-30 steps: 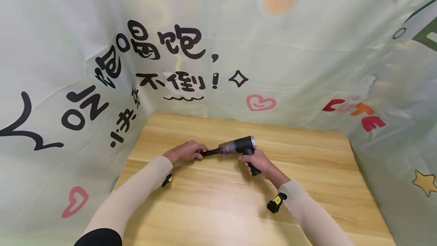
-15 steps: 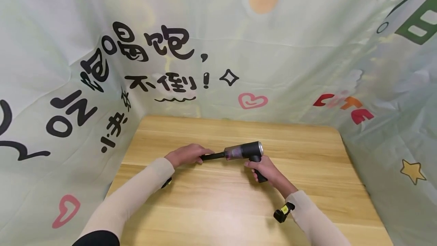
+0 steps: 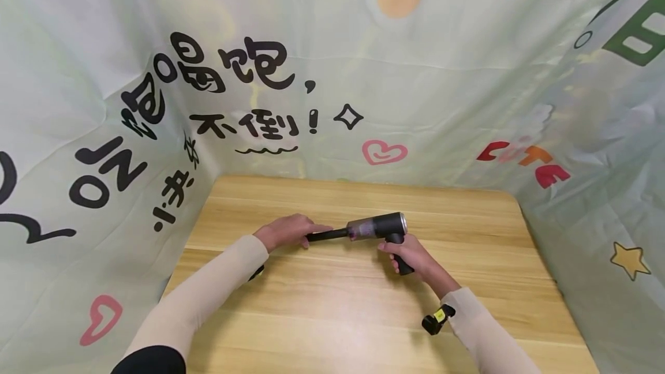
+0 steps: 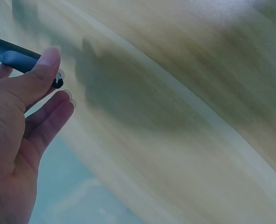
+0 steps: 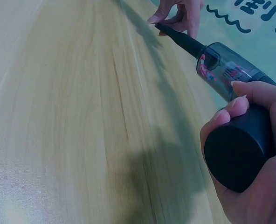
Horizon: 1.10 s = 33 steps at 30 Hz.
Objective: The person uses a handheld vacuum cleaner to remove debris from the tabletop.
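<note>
A black handheld vacuum cleaner (image 3: 388, 225) is held roughly level over the wooden table in the head view. Bits of pink and purple show inside its clear dust cup (image 5: 229, 70). My right hand (image 3: 413, 254) grips the pistol handle, with fingers wrapped round it; the handle's round base (image 5: 238, 156) faces the right wrist camera. At the other end, my left hand (image 3: 291, 231) pinches the slim black nozzle (image 3: 328, 235) near its tip. In the left wrist view, the thumb lies on the nozzle (image 4: 17, 53), while the other fingers are partly hidden behind it.
The pale wooden table (image 3: 332, 316) has rounded far corners. Printed fabric walls (image 3: 447, 91) stand close along its back and both sides. A small black wrist camera (image 3: 437, 320) hangs below the right sleeve.
Both hands and the vacuum cleaner have shifted to the right over the table. In the last half second, the vacuum has moved slightly further right. The head view has turned slightly.
</note>
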Each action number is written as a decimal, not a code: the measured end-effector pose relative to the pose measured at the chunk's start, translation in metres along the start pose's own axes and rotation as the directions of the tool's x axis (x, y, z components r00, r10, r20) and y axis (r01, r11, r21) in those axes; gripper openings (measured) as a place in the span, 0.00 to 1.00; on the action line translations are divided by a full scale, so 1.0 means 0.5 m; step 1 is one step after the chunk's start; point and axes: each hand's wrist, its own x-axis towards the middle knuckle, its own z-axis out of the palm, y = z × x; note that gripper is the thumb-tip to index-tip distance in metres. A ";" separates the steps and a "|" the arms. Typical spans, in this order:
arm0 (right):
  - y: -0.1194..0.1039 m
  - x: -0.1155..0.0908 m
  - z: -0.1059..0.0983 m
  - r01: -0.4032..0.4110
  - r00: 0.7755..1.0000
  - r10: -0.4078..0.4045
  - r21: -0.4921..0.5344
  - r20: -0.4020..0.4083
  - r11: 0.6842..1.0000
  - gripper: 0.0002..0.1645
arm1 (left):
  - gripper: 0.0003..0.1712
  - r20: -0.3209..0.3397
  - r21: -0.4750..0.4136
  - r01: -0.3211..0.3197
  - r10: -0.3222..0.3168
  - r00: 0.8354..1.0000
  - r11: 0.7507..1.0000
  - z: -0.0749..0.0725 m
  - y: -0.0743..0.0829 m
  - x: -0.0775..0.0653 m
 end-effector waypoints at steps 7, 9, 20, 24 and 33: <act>-0.001 -0.001 -0.006 -0.002 1.000 0.002 0.021 -0.010 1.000 0.17 | 0.50 -0.039 0.047 -0.026 0.028 0.999 0.999 -0.004 -0.002 0.002; -0.002 -0.002 -0.007 -0.002 1.000 0.002 0.020 -0.014 1.000 0.17 | 0.50 -0.058 0.057 -0.035 0.039 0.998 0.998 -0.004 -0.002 0.004; -0.006 -0.007 -0.012 0.006 1.000 -0.006 0.033 -0.010 0.999 0.16 | 0.46 -0.152 0.171 -0.049 0.075 0.986 0.984 -0.004 -0.008 0.006; -0.007 -0.008 -0.016 -0.002 1.000 0.003 0.038 -0.018 0.999 0.17 | 0.45 -0.112 0.080 -0.010 0.019 0.994 0.997 -0.011 -0.005 0.011; -0.006 -0.007 -0.018 -0.026 0.999 0.028 0.069 -0.030 0.997 0.17 | 0.26 -0.077 -0.014 0.049 -0.050 0.996 0.999 -0.026 0.006 0.037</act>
